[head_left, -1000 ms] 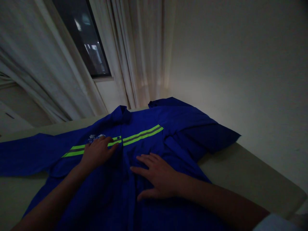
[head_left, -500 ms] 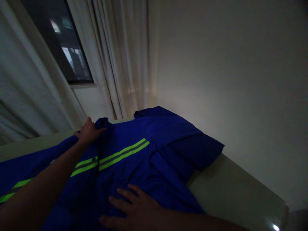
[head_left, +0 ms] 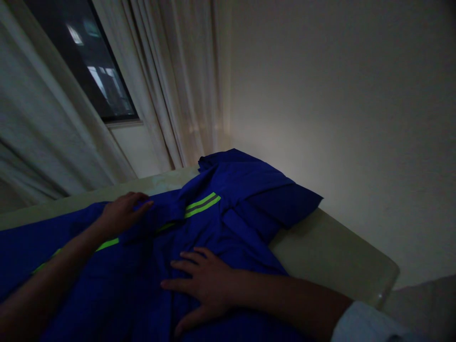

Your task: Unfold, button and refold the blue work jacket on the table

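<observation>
A dark blue work jacket (head_left: 238,185) with yellow-green and grey reflective stripes lies spread out, its short sleeve reaching right. My left hand (head_left: 124,211) is over the jacket's upper edge near the collar, the fingers bent and the thumb held apart from them. Cloth bunches beside and below that hand, covering part of the chest stripe. With fingers spread, my right hand (head_left: 208,280) lies flat on the jacket front below the stripe. Dim light hides the garment's lower folds.
The jacket rests on a pale greenish table (head_left: 331,247) with a rounded right corner. A plain wall (head_left: 327,104) rises along the right side. Behind the far edge hang long light curtains (head_left: 185,85) and a dark window (head_left: 107,85).
My left hand has drawn back towards me, and the collar area has folded down and crumpled over the stripe. My right hand has shifted slightly up and right, still spread.
</observation>
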Demonstrator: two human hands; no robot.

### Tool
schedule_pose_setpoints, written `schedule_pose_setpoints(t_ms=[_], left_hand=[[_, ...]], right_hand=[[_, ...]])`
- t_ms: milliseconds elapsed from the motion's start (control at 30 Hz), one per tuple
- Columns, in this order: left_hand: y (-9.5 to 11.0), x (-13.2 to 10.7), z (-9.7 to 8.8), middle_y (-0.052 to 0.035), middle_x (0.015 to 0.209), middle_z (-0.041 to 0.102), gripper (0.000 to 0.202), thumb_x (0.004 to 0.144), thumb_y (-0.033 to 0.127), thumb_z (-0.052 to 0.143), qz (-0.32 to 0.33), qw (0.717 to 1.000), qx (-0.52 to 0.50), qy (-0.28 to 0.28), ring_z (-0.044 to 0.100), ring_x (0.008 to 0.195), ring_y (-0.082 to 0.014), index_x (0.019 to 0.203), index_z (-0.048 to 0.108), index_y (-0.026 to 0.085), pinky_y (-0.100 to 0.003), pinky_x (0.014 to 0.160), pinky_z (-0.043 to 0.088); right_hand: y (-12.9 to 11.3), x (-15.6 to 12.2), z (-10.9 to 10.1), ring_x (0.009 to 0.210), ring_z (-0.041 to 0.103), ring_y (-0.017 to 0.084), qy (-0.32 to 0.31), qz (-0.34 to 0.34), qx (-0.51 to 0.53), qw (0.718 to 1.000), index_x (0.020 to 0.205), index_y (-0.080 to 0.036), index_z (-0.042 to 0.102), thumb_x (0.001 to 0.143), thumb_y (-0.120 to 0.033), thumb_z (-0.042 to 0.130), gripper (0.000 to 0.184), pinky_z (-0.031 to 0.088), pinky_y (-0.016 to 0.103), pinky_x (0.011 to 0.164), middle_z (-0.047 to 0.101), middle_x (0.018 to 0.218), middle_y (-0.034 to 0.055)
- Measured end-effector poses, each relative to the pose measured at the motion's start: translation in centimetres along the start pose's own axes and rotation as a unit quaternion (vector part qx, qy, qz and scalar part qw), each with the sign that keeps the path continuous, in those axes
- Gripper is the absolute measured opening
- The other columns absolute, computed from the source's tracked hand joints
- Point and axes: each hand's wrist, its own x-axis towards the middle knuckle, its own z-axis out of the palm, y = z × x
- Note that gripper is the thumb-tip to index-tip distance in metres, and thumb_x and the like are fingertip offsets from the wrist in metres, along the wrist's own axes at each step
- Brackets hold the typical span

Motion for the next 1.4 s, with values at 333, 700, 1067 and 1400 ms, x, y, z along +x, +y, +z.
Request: schedule_pose_setpoints(t_ms=[333,700,1067,1400], left_hand=[[1.5,-3.7,9.6,-0.0135,0.172,0.033,0.076,0.098,0.060,0.030,0.029,0.993,0.087,-0.080,0.031,0.158,-0.0390,0.164,0.039,0.023,-0.070,0.124,0.019],[3.1,-4.6,7.7,-0.0170,0.132,0.073,0.052,0.100,0.053,0.043,0.077,0.994,-0.044,0.060,0.063,0.128,-0.0358,0.128,0.072,0.019,-0.053,0.116,0.041],[3.0,-5.3,6.4,-0.0160,0.136,0.069,0.059,0.096,0.062,0.050,0.013,0.939,-0.308,0.150,0.061,0.130,-0.0333,0.135,0.063,0.019,-0.052,0.119,0.042],[-1.0,-4.5,1.4,-0.0163,0.118,0.075,0.079,0.090,0.087,0.032,-0.228,0.695,-0.653,0.197,0.076,0.104,-0.0320,0.130,0.057,0.023,-0.050,0.087,0.064]], right_hand=[[9.7,-7.1,-15.9,0.104,0.072,0.031,0.392,0.471,-0.118,0.782,0.142,-0.017,0.059,0.104,-0.072,0.043,0.069,0.053,0.046,0.096,0.075,0.110,0.0170],[19.5,-13.8,-16.2,0.118,0.069,0.033,0.415,0.585,-0.073,0.693,0.148,-0.016,0.052,0.086,-0.034,0.068,0.066,0.051,0.045,0.104,0.074,0.127,0.0158],[11.2,3.9,-19.1,0.134,0.056,0.025,0.347,0.130,-0.245,0.896,0.139,-0.016,0.063,0.093,-0.006,0.037,0.053,0.038,0.047,0.121,0.064,0.145,0.0146],[11.8,6.6,-3.0,0.143,0.053,0.027,0.185,0.060,-0.140,0.971,0.150,-0.017,0.053,0.101,-0.026,0.061,0.051,0.043,0.047,0.122,0.056,0.155,0.0176]])
